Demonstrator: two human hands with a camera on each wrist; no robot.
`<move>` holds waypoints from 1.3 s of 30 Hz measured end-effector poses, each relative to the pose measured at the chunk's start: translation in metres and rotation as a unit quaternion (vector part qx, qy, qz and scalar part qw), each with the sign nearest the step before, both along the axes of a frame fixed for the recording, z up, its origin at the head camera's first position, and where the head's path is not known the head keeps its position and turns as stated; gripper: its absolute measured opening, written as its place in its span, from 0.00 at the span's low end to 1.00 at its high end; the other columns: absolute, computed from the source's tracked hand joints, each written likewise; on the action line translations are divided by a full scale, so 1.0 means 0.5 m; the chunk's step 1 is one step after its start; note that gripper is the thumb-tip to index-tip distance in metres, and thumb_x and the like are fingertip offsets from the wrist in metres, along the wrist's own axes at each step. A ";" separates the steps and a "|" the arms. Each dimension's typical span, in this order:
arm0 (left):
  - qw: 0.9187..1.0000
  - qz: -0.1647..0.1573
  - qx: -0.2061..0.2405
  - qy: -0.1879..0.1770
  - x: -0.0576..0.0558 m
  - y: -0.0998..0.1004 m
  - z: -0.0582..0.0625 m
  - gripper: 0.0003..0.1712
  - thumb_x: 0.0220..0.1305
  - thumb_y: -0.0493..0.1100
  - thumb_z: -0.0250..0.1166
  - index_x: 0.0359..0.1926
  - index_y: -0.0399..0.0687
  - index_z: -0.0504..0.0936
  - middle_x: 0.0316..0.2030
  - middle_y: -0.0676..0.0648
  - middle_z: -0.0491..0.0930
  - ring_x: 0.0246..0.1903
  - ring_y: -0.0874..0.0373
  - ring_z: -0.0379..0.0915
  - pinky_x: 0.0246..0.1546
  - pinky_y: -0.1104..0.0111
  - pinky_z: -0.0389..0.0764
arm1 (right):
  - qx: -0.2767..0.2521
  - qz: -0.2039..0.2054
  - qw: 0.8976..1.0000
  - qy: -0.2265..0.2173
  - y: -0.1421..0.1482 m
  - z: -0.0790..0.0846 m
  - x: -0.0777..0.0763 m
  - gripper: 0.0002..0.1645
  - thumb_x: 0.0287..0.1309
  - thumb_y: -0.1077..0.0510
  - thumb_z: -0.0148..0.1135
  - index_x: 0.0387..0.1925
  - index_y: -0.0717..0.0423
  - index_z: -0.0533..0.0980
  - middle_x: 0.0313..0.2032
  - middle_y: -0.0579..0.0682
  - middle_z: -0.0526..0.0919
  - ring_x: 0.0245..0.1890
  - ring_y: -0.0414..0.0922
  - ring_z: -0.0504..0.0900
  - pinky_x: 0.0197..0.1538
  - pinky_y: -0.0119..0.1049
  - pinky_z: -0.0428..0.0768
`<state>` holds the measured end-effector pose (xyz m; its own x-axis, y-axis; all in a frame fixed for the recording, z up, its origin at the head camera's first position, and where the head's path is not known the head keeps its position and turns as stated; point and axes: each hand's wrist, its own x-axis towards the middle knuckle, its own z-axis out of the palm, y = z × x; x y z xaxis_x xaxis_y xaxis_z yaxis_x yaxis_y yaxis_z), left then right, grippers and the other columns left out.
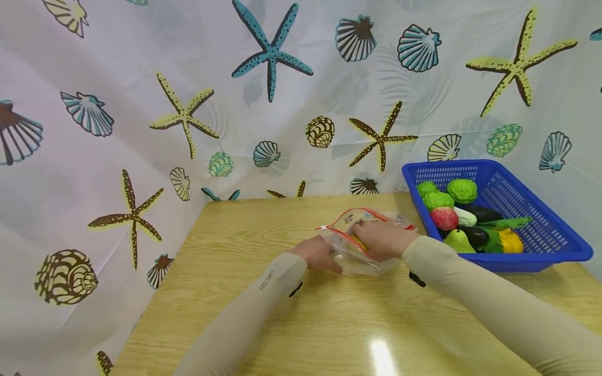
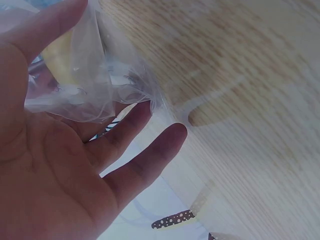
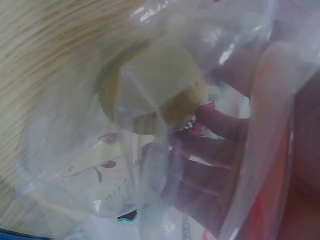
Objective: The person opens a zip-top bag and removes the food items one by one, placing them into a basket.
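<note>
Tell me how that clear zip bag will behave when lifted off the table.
The clear zip bag looks thin and crumpled, so it will probably flop. The yellow fruit inside would likely roll to the lowest corner. Its glossy film seems slippery against the fingers.

We reach both arms forward in beige sleeves, forearms converging ahead of us. Our left hand (image 1: 316,254) lies low, palm open, fingers (image 2: 145,159) straight and spread. Our right hand (image 1: 383,239) sits just beside it, knuckles up, fingers (image 3: 220,125) curled downward.

Both hands (image 1: 383,239) hold a plastic bag (image 1: 364,258) on table (image 1: 263,230).
</note>
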<state>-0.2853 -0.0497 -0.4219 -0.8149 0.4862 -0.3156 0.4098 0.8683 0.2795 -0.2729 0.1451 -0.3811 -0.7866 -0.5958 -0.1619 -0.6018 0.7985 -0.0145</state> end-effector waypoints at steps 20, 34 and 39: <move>0.999 0.019 0.021 -0.014 0.000 -0.004 -0.005 0.38 0.42 0.63 0.74 0.56 0.58 0.76 0.47 0.57 0.78 0.40 0.62 0.70 0.46 0.61 0.75 | -0.085 0.068 0.994 -0.006 0.012 0.060 0.030 0.39 0.45 0.52 0.71 0.62 0.50 0.69 0.54 0.52 0.70 0.45 0.47 0.73 0.50 0.47 0.78; 0.999 0.005 0.032 -0.007 0.001 -0.001 -0.004 0.42 0.44 0.64 0.73 0.62 0.65 0.72 0.57 0.56 0.73 0.50 0.59 0.68 0.51 0.56 0.72 | -0.237 -0.009 0.971 0.043 0.184 0.217 0.077 0.39 0.43 0.62 0.68 0.62 0.47 0.69 0.51 0.47 0.70 0.39 0.43 0.71 0.38 0.43 0.79; 1.000 -0.003 0.019 -0.001 -0.003 -0.007 -0.008 0.45 0.45 0.65 0.71 0.66 0.66 0.68 0.61 0.55 0.70 0.55 0.57 0.64 0.55 0.56 0.70 | -0.205 -0.068 0.975 0.053 0.276 0.228 0.102 0.39 0.45 0.62 0.70 0.62 0.47 0.69 0.53 0.49 0.70 0.39 0.46 0.71 0.37 0.46 0.78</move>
<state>-0.2869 -0.0534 -0.4259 -0.8117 0.5026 -0.2975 0.4143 0.8545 0.3134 -0.2219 0.2831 -0.2672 -0.8627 -0.4816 0.1541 -0.5055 0.8117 -0.2926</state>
